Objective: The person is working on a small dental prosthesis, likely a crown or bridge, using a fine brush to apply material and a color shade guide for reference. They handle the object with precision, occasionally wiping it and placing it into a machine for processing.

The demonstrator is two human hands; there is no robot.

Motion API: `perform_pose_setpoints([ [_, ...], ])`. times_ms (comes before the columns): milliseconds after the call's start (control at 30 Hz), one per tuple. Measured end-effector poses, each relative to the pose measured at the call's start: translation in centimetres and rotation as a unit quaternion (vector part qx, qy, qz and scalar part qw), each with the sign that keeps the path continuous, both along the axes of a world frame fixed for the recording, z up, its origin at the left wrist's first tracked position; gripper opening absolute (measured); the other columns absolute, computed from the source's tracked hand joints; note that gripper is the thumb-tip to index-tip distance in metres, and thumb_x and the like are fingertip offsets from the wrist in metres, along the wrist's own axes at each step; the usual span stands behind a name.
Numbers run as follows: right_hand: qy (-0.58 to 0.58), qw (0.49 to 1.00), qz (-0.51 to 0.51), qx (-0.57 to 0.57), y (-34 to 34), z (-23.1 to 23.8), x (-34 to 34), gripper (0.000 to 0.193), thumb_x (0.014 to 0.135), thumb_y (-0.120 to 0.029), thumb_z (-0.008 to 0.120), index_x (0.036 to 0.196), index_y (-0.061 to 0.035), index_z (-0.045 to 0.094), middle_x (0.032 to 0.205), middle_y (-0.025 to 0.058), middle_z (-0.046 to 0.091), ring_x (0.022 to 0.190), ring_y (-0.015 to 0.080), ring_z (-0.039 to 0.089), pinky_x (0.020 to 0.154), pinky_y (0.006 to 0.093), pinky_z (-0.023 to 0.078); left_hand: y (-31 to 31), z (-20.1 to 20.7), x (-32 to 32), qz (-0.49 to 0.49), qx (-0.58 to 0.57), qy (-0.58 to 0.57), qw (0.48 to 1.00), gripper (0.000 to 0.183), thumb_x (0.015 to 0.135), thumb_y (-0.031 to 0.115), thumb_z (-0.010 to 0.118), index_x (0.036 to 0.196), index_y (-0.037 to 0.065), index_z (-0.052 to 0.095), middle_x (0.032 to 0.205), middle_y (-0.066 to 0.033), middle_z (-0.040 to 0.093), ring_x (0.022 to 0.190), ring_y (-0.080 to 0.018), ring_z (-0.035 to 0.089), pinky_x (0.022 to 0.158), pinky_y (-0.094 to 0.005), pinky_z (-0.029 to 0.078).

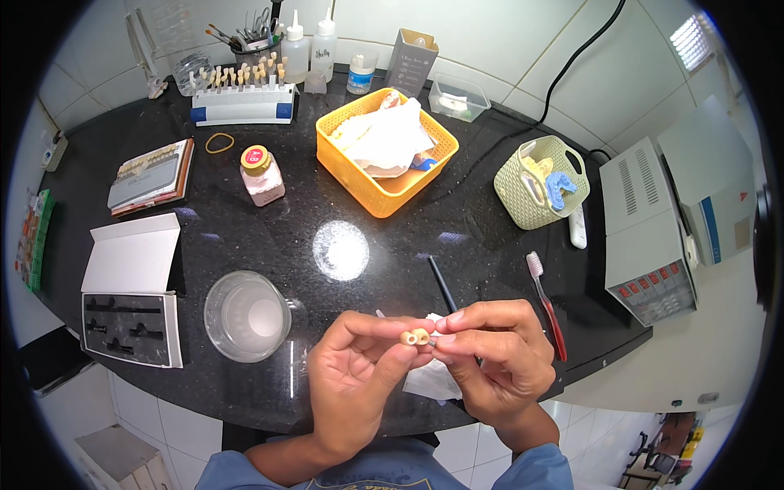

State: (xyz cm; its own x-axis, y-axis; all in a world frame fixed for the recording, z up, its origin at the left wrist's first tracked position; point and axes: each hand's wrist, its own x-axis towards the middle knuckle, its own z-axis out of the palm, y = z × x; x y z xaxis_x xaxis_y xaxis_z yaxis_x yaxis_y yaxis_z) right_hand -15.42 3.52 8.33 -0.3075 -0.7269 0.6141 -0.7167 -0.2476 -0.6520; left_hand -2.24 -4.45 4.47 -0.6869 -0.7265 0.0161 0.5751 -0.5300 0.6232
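Pinching small tooth-coloured piece [415, 336] between left hand's [355, 371] thumb and fingers, above white sheet [430, 382]. Right hand [500, 351] bunched at piece's right side — cannot tell what its fingertips grip. Dark slender tool [441, 282] lies just beyond; red toothbrush [549, 310] rightward — clear cup [247, 316] leftward.

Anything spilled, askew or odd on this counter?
Nothing looks spilled or broken. Mildly odd: a loose rubber band lies beside the pink jar, around nothing, and the toothbrush lies slantwise, its handle end near the right edge of the counter.
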Motion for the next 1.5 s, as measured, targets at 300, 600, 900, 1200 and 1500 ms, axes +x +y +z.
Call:
perform_pose_setpoints([
  [300,0.019,1.0,0.007,0.02,0.03,0.38,0.02,0.031,0.073,0.004,0.082,0.101,-0.0056,0.075,0.102,0.0114,0.067,0.086,0.0195,0.071,0.069,0.0276,0.06,0.16,-0.13,0.03,0.008,-0.026,-0.007,1.0,0.016,0.095,-0.007,0.059,0.11,-0.005,0.056,0.116,-0.0252,0.065,0.111,-0.0257,0.066,0.094,-0.0345,0.058],
  [600,0.03,0.999,0.014,0.026,0.04,0.33,0.16,0.033,0.072,0.007,0.081,0.101,-0.0057,0.075,0.102,0.0109,0.066,0.089,0.0213,0.071,0.072,0.0291,0.061,0.27,-0.23,-0.04,0.025,-0.049,0.01,0.998,0.018,0.094,-0.011,0.059,0.11,-0.004,0.058,0.116,-0.0232,0.066,0.111,-0.0237,0.065,0.098,-0.0334,0.054],
  [900,0.022,0.999,0.015,0.026,0.11,0.22,0.28,0.032,0.072,0.008,0.081,0.101,-0.0057,0.074,0.103,0.0111,0.066,0.091,0.0215,0.07,0.073,0.0296,0.061,0.4,0.15,-0.11,0.038,-0.048,-0.018,0.998,0.019,0.093,-0.005,0.064,0.108,-0.001,0.055,0.114,-0.0232,0.066,0.104,-0.0203,0.067,0.093,-0.0317,0.055],
  [1200,0.014,1.0,0.011,0.023,0.09,0.12,0.37,0.032,0.072,0.01,0.079,0.1,-0.0054,0.074,0.103,0.0107,0.066,0.091,0.0213,0.07,0.074,0.0297,0.061,0.31,0.05,-0.05,0.03,-0.055,-0.023,0.998,0.019,0.092,-0.007,0.063,0.108,-0.001,0.054,0.114,-0.0235,0.066,0.107,-0.0219,0.066,0.096,-0.0337,0.054],
  [1500,0.02,0.999,0.016,0.028,0.08,0.28,0.4,0.03,0.073,0.008,0.08,0.099,-0.0059,0.074,0.103,0.01,0.066,0.091,0.0221,0.07,0.076,0.0308,0.061,0.29,0.19,0.05,0.028,-0.058,-0.025,0.998,0.019,0.092,-0.006,0.064,0.108,-0.001,0.054,0.115,-0.0233,0.066,0.108,-0.0218,0.066,0.097,-0.0339,0.052],
])
